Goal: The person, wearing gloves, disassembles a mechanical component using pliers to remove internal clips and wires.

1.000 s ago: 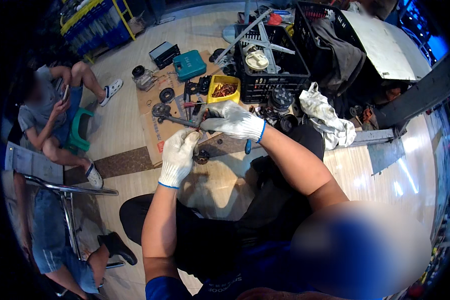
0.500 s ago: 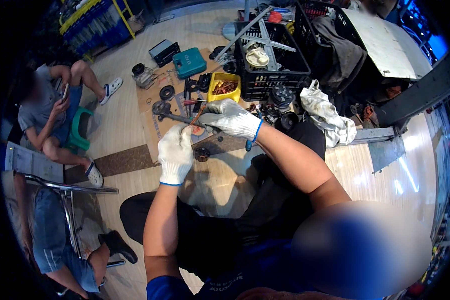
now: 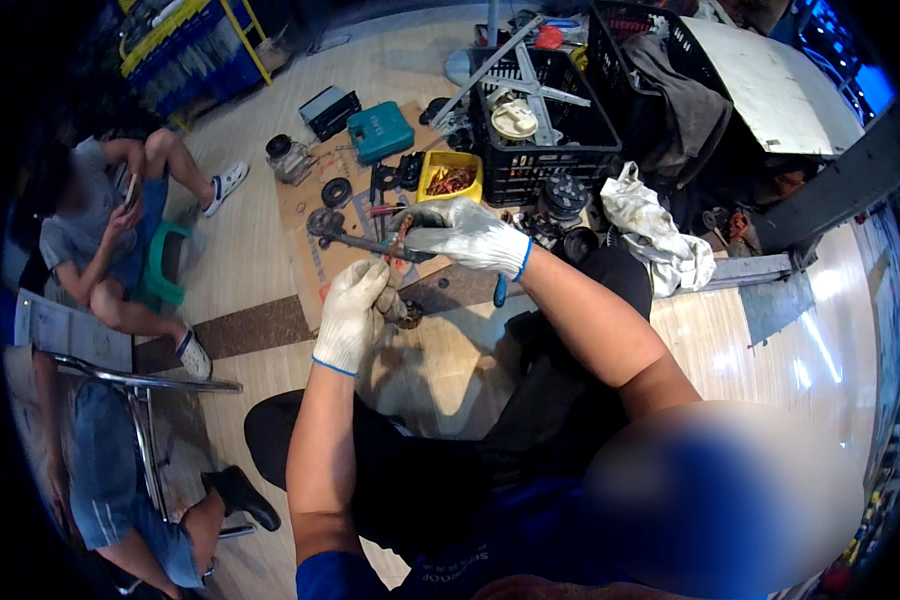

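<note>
My right hand (image 3: 460,235), in a white knitted glove with a blue cuff, closes on a short bundle of copper wire (image 3: 401,240). My left hand (image 3: 353,310), gloved alike, is just below with its fingers curled together near the bundle's lower end. Whatever it pinches is hidden. A dark long-handled tool (image 3: 365,242), hammer-like in shape, slants from a round end at the left to under my right hand. Whether that hand also grips it, I cannot tell. A small round coil part (image 3: 408,315) sits on the floor beside my left fingers.
A cardboard sheet (image 3: 295,210) bears a yellow tub (image 3: 477,180) of copper scraps, a teal case (image 3: 380,132) and dark rings. Black crates (image 3: 550,160) stand behind, a white cloth (image 3: 645,225) to the right. Two seated people are at the left, one on a green stool (image 3: 165,265).
My left hand has dropped slightly, away from the copper bundle. My right hand has shifted slightly and the bundle now stands more upright.
</note>
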Available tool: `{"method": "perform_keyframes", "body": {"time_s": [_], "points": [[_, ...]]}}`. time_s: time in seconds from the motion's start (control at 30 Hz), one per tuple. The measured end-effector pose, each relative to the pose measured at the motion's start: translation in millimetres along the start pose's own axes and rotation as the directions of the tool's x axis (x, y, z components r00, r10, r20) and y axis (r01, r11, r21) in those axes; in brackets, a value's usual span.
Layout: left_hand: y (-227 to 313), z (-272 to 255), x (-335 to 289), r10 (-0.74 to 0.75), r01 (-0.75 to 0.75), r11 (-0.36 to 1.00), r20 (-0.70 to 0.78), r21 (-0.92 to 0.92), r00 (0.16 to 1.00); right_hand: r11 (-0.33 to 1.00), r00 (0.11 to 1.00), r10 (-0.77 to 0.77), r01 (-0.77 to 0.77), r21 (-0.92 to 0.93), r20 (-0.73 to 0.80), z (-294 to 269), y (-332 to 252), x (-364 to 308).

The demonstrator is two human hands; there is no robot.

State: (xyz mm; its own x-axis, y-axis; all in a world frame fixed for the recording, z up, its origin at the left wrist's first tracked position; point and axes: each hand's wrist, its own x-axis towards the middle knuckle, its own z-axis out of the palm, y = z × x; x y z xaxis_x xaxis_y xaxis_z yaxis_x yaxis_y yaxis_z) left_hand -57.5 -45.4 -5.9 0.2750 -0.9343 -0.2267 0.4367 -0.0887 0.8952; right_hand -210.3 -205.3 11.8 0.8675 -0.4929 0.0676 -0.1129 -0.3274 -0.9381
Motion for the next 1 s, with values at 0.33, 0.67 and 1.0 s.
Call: {"method": "perform_keyframes", "body": {"time_s": [0.33, 0.67, 1.0], "points": [[-5, 16, 0, 0.555, -0.260, 0.357, 0.020, 0.897, 0.832, 0.908, 0.937, -0.333, 0.288, -0.304, -0.107, 8, 3, -4], [14, 6, -6, 0.568, -0.161, -0.321, 0.326, 0.933, 0.756, 0.851, 0.942, -0.300, 0.335, -0.404, 0.148, 2, 8, -3], [17, 2, -5, 0.348, -0.159, -0.365, 0.292, 0.917, 0.891, 0.622, 0.948, -0.199, 0.318, -0.716, 0.249, 4, -10, -11]]}}
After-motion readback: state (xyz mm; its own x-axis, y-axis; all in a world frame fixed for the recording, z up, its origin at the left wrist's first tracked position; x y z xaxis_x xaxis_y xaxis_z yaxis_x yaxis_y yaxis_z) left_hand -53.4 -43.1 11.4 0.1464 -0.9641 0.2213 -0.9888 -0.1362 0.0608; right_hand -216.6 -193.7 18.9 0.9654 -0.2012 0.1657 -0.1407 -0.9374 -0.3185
